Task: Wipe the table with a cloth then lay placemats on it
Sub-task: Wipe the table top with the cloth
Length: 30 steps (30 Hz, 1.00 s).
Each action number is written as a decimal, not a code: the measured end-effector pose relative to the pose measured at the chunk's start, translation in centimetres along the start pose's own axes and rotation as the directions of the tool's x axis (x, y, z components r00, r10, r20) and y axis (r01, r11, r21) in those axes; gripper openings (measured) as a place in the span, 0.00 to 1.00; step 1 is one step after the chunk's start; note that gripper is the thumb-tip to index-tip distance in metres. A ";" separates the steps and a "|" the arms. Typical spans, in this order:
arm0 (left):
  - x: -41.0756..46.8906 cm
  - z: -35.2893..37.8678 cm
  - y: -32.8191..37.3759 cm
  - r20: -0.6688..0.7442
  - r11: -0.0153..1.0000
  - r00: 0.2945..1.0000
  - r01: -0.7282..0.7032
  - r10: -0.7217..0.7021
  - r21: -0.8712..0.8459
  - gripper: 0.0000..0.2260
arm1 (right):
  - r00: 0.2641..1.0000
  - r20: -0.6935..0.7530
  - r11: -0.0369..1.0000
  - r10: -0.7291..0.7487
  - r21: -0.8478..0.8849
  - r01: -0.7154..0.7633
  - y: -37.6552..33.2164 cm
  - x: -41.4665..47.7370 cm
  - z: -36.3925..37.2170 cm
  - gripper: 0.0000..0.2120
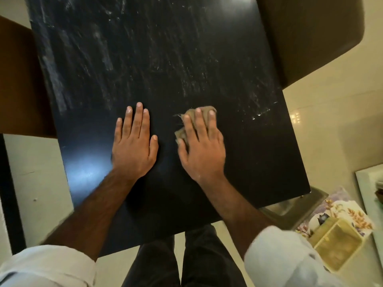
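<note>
cloth under right hand, pressed flat on table.

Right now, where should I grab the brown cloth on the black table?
Pinch the cloth at its bunched fold beside the thumb of the right hand, coming down from the left; the rest lies flattened under that palm and fingers.

We count one table, one cloth, two hands (left hand, right hand) and two chairs (brown chair, tan chair).
</note>
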<state>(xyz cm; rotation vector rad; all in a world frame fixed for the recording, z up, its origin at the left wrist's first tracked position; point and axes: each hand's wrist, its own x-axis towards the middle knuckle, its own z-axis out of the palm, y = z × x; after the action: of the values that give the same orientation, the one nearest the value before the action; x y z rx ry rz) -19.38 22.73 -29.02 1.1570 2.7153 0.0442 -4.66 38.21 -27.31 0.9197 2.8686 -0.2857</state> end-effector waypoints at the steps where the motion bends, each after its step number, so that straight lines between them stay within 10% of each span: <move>1: 0.0 0.0 0.0 -0.008 1.000 1.000 0.000 0.000 0.001 0.34 | 0.999 0.006 0.999 0.047 -0.008 -0.047 1.4 -1.2 -0.1 0.35; 8: 0.1 0.2 0.2 -0.031 1.000 0.999 0.008 -0.008 -0.007 0.34 | 0.872 -0.089 0.875 0.481 -0.011 -0.484 10.2 2.0 -1.6 0.32; 18: 0.0 -0.1 0.3 -0.012 1.000 1.000 0.008 -0.008 -0.002 0.34 | 0.987 -0.038 0.988 0.155 0.019 -0.155 1.4 3.0 -0.4 0.34; 24: 0.1 0.0 0.6 -0.027 1.000 0.999 0.019 -0.019 -0.023 0.34 | 0.858 -0.012 0.858 0.514 0.004 -0.514 10.8 -4.2 -0.9 0.34; 30: 0.2 0.0 0.7 -0.012 1.000 1.000 0.026 -0.026 -0.013 0.34 | 0.799 -0.103 0.806 0.592 0.086 -0.586 13.2 7.8 -2.5 0.34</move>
<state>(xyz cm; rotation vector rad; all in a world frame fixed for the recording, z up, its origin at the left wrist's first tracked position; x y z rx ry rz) -19.08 23.36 -28.96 1.1215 2.7363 0.0653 -3.37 53.65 -28.03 1.8302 2.4994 -0.2365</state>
